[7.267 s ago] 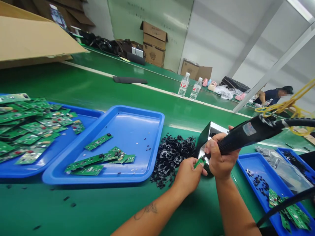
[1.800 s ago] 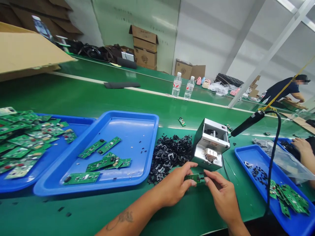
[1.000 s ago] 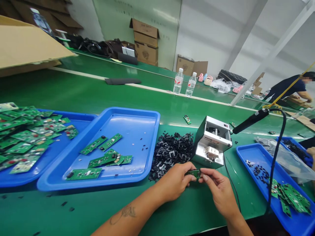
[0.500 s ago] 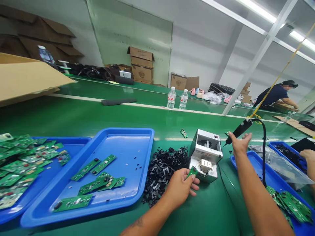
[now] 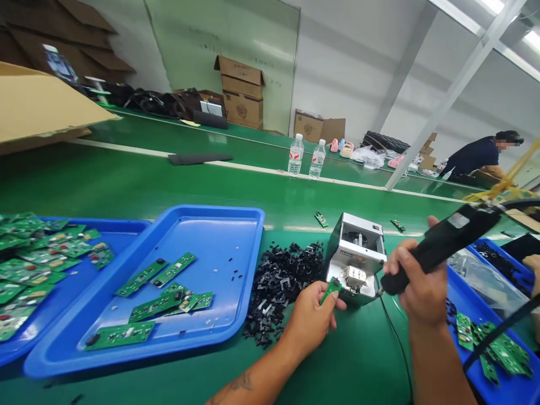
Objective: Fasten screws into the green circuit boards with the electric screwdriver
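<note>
My left hand [image 5: 313,316] pinches a small green circuit board [image 5: 331,290] in front of the white and black machine [image 5: 356,260]. Gripped in my right hand [image 5: 422,281] is a black electric screwdriver [image 5: 447,244], slanted with its tip pointing down and left, close to the machine's lower right corner. Yellow cord is tied at the tool's upper end. Left of the machine lies a pile of small black parts [image 5: 278,287].
A blue tray [image 5: 211,225] holds several circuit boards, with another board-filled blue tray [image 5: 126,228] behind its left side. More trays stand at the right, near another person's hand [image 5: 532,264]. Two water bottles [image 5: 296,156] [image 5: 317,161] stand farther back.
My right hand has closed around the screwdriver, which has swung nearer and lower. My left hand still holds the board, now tilted more upright. The view has shifted slightly.
</note>
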{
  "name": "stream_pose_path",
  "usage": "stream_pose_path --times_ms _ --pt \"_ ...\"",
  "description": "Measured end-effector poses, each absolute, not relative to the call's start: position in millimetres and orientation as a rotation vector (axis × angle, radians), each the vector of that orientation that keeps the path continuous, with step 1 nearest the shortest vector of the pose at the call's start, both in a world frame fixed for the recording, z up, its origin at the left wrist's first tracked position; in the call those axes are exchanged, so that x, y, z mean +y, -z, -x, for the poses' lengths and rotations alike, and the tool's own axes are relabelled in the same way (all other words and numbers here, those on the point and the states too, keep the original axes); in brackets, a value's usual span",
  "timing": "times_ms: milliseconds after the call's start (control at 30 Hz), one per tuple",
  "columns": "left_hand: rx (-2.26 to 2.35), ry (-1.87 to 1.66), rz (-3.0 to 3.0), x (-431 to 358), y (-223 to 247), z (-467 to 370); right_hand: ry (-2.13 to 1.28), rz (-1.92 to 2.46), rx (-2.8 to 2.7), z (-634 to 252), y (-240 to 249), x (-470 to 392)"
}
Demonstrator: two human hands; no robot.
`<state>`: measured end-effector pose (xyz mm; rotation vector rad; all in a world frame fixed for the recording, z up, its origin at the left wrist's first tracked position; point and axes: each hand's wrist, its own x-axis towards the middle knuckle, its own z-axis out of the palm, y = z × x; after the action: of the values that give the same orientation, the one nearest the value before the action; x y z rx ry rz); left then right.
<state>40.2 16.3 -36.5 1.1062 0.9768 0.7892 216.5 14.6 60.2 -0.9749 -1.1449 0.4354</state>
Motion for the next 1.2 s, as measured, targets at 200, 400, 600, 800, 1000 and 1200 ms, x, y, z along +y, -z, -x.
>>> stream_pose_path --times_ms 200,400,600,800,1000,1200 --pt "0.986 -0.819 -1.079 13.9 38.9 -45.3 -0.095 0.848 -1.142 -169.7 -53.9 18.2" --pt "0.956 -0.866 -0.986 13.6 36.5 -50.2 -0.025 0.877 -1.253 -171.6 -35.7 28.6" --pt "0.934 -0.894 -0.98 12.1 32.2 -49.4 -0.132 1.044 -1.209 -166.3 -38.7 24.8" --pt "0.941 -0.896 -0.968 13.8 34.4 -52.2 -0.138 0.868 -1.109 -156.0 -56.2 15.0" --pt "0.948 -0.897 -0.95 12.8 34.6 -53.0 -0.12 0.79 -1.135 -145.0 -62.5 17.5" --pt "0.946 -0.892 -0.954 10.1 31.2 -51.7 -0.184 0.782 -1.129 -143.7 -59.0 19.7"
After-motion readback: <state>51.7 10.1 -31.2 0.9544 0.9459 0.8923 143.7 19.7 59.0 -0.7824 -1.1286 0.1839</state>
